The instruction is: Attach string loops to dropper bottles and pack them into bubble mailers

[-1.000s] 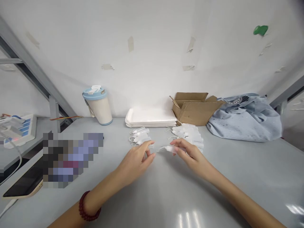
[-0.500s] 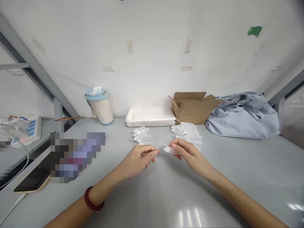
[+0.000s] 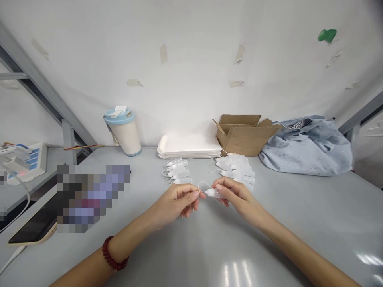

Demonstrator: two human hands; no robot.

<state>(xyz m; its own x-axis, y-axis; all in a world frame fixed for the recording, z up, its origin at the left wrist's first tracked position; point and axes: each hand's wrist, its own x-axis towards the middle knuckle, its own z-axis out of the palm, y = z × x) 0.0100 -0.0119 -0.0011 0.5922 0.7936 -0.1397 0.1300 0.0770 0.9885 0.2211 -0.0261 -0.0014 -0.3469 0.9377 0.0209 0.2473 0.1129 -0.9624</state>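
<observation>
My right hand (image 3: 236, 197) pinches a small white plastic bottle (image 3: 213, 193) at the middle of the grey table (image 3: 209, 247), its tip pointing left. My left hand (image 3: 176, 201) pinches the bottle's small cap, joined to the bottle by a thin looped tether (image 3: 204, 185). The two hands almost touch. Just behind the left hand lies a short row of similar small bottles (image 3: 177, 172). Behind the right hand sits a larger heap of the white bottles (image 3: 237, 167).
A stack of white trays (image 3: 189, 147) and an open cardboard box (image 3: 245, 135) stand at the back wall, with a blue-lidded cup (image 3: 123, 131) to the left and a light blue cloth bundle (image 3: 308, 146) to the right. A phone (image 3: 32, 229) and a power strip (image 3: 22, 159) lie at the left.
My hands have drawn closer together, and the tether between cap and bottle has curled into a small loop. The view shifted slightly.
</observation>
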